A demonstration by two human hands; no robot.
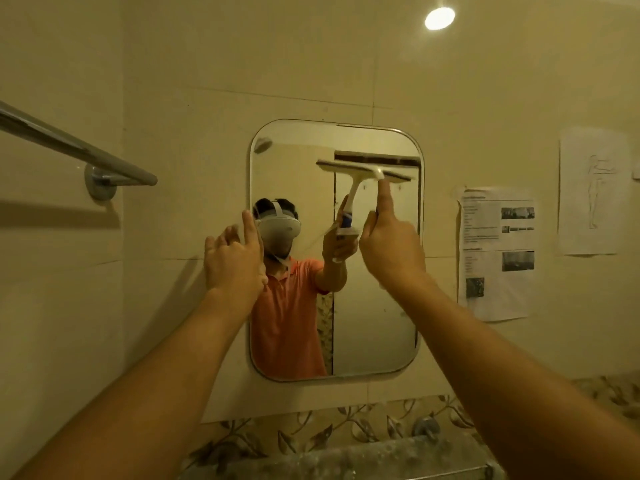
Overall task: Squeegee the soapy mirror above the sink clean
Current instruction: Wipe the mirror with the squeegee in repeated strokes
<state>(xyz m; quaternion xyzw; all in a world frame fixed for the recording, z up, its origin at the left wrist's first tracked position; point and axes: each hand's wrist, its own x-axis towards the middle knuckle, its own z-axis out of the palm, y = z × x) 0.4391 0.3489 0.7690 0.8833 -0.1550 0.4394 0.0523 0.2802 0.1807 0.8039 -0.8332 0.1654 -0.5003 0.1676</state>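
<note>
High on the right half of the mirror (374, 323), the squeegee (360, 171) lay with its blade against the glass, nearly level and tipped slightly down to the right. The right hand (391, 244) was closed around the handle, its forefinger stretched up along the neck almost to the blade head. The right arm reached up and forward, nearly straight, from the lower right of the view.

The left hand (235, 258) held nothing; its fingers were loosely spread and lifted, resting on or just beside the mirror's left edge, and contact could not be told for sure. That arm rose from the lower left at a similar slant.

To do this stroke well, the blade probably wanted even pressure along its whole length, a steady angle, and one unbroken pull downward to the bottom edge, each pass overlapping the one beside it. Little soap showed on the glass from here; the top left corner looked smudged and likely needed a pass.
</note>
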